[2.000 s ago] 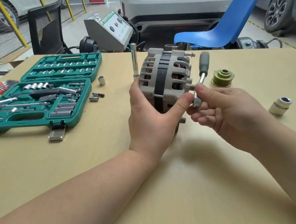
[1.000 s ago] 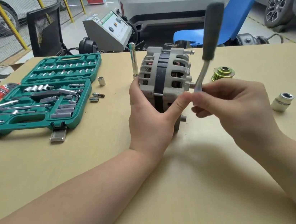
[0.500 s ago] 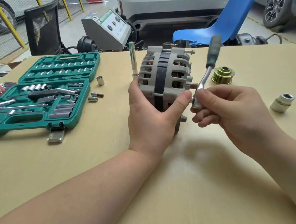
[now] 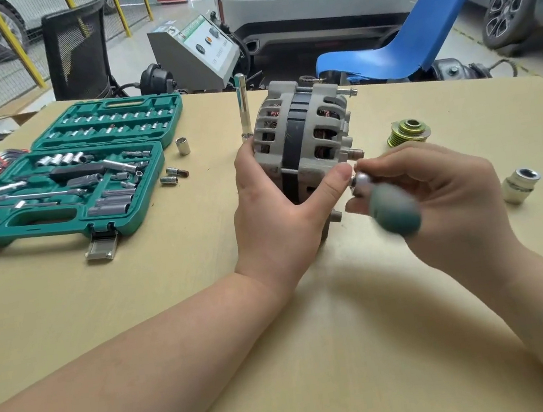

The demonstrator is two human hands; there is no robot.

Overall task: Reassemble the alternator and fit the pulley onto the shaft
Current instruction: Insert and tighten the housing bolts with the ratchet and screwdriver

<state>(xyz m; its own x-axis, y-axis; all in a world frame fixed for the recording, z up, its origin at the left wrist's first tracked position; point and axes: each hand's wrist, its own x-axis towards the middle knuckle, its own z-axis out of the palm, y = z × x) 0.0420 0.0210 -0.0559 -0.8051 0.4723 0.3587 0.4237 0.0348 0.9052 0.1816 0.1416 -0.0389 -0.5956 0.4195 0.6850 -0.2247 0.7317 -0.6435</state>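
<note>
**A:** What worries you here?

**B:** The grey cast-metal alternator with the black band round its middle [image 4: 303, 146] stands on edge on the pale wooden table [image 4: 204, 283]. Only the left hand [image 4: 278, 215] steadies it, fingers wrapped round the far-left housing and thumb pressed on the near-right rim. If the tool pushes sideways, I'd expect it to roll or tip.

**A:** And the right hand [image 4: 435, 198]?

**B:** Its fingers are curled round a small ratchet wrench with a blurred dark-green handle [image 4: 391, 210]. The silver head sits at a fastener low on the right face, touching the left thumb tip. The blur suggests a quick swing. If the socket is seated shallowly it may slip off and round the bolt head, or pinch that thumb.

**A:** Is the pulley fitted?

**B:** Not yet. The yellow-green ribbed metal pulley [image 4: 408, 132] lies on the table to the right, just beyond the right hand, apart from the stubby bare shaft [image 4: 353, 153] that sticks out of the right face.

**A:** Anything else at risk?

**B:** A long through-bolt [image 4: 346, 93] stands proud at the top right. Uneven tightening could cock the housing halves, I'd judge. Also a cream-and-silver cylindrical socket-like part [image 4: 521, 185] sits far right, where a careless elbow could knock it.
</note>
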